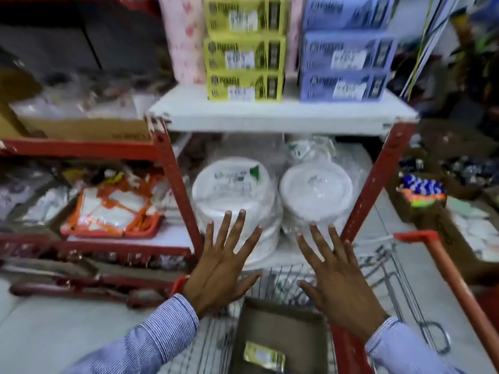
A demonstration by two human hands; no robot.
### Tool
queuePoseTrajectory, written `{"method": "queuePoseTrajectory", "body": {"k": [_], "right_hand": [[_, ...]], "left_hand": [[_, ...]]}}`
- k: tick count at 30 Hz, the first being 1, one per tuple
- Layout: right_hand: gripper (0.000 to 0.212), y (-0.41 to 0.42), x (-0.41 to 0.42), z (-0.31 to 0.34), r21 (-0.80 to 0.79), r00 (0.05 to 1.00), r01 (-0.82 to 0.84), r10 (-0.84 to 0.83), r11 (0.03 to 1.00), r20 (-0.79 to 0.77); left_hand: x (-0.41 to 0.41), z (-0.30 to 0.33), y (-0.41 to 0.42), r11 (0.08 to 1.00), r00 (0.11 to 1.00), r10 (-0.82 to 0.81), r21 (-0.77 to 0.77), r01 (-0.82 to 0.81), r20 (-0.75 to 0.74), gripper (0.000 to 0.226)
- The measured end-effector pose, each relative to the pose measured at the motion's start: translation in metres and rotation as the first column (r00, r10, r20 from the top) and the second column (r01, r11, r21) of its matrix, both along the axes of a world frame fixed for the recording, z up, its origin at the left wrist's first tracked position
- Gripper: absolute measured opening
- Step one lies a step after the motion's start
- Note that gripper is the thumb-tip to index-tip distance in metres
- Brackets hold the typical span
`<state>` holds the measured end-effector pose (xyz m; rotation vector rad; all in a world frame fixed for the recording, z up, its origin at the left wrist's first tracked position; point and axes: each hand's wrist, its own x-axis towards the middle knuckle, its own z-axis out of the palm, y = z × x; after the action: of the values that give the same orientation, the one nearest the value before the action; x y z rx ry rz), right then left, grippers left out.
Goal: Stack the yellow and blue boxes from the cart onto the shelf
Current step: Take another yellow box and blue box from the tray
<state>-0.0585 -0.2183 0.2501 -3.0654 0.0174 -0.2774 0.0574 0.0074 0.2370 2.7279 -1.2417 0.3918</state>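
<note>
Left hand [220, 268] and right hand [339, 273]: both palm-down, fingers spread wide, holding nothing, above the front rim of the wire cart [383, 268]. Yellow boxes [244, 54]: three stacked at the front edge of the white shelf [270, 114], left of centre. Blue boxes [344, 54]: three stacked just beside them, toward the shelf's right front corner. Wrapped plate stacks [235, 190] sit on the level below.

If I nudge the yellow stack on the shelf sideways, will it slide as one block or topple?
The yellow stack is three visible boxes high with its top cropped and edges slightly offset, so a high push would probably shift only the upper boxes. The boxes look like smooth printed card on a smooth white shelf, so a low push should slide the stack. They appear rigid, not floppy.
</note>
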Motion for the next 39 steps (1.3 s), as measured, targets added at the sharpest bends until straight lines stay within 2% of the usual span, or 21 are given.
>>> {"method": "queuePoseTrajectory", "body": {"k": [5, 9, 10, 13, 17, 20, 25, 29, 34, 39], "right_hand": [[0.084, 0.000, -0.019, -0.092, 0.100, 0.935, 0.075, -0.035, 0.992, -0.354], [0.080, -0.001, -0.026, -0.179, 0.122, 0.783, 0.141, -0.035, 0.982, -0.621], [0.080, 0.001, -0.030, -0.205, 0.129, 0.732, 0.144, -0.018, 0.981, -0.681], [0.076, 0.006, -0.029, -0.255, 0.123, 0.620, 0.129, 0.017, 0.984, -0.784], [0.060, 0.017, -0.030, -0.306, 0.129, 0.557, 0.144, 0.027, 0.981, -0.830], [0.047, 0.023, -0.036, -0.333, 0.099, 0.525, 0.149, 0.006, 0.984, -0.851], [0.025, 0.025, -0.049, -0.375, 0.152, 0.499, 0.186, 0.040, 0.971, -0.866], [0.035, 0.019, -0.055, -0.395, 0.168, 0.527, 0.194, 0.042, 0.967, -0.849], [0.036, 0.013, -0.048, -0.399, 0.187, 0.519, 0.220, 0.047, 0.957, -0.854], [0.045, 0.004, -0.041, -0.368, 0.211, 0.607, 0.204, 0.045, 0.956, -0.794]], "left_hand": [[-0.036, -0.103, 0.009, 0.992, 0.960, -0.031, 0.111, 0.064, -0.277, 0.083], [-0.054, -0.197, 0.011, 0.959, 0.880, 0.011, 0.255, 0.125, -0.474, 0.085], [-0.059, -0.226, 0.012, 0.939, 0.836, 0.042, 0.307, 0.154, -0.547, 0.084], [-0.060, -0.283, 0.007, 0.905, 0.748, 0.100, 0.372, 0.206, -0.656, 0.083], [-0.056, -0.336, -0.004, 0.850, 0.732, 0.136, 0.459, 0.260, -0.668, 0.083], [-0.053, -0.356, -0.012, 0.827, 0.763, 0.124, 0.491, 0.274, -0.635, 0.081], [-0.050, -0.379, -0.025, 0.824, 0.776, 0.043, 0.461, 0.329, -0.630, 0.064], [-0.045, -0.392, -0.031, 0.848, 0.700, 0.072, 0.413, 0.331, -0.710, 0.054], [-0.039, -0.395, -0.040, 0.820, 0.713, 0.087, 0.456, 0.345, -0.696, 0.055], [-0.028, -0.361, -0.044, 0.850, 0.744, 0.144, 0.467, 0.245, -0.652, 0.059]]}}
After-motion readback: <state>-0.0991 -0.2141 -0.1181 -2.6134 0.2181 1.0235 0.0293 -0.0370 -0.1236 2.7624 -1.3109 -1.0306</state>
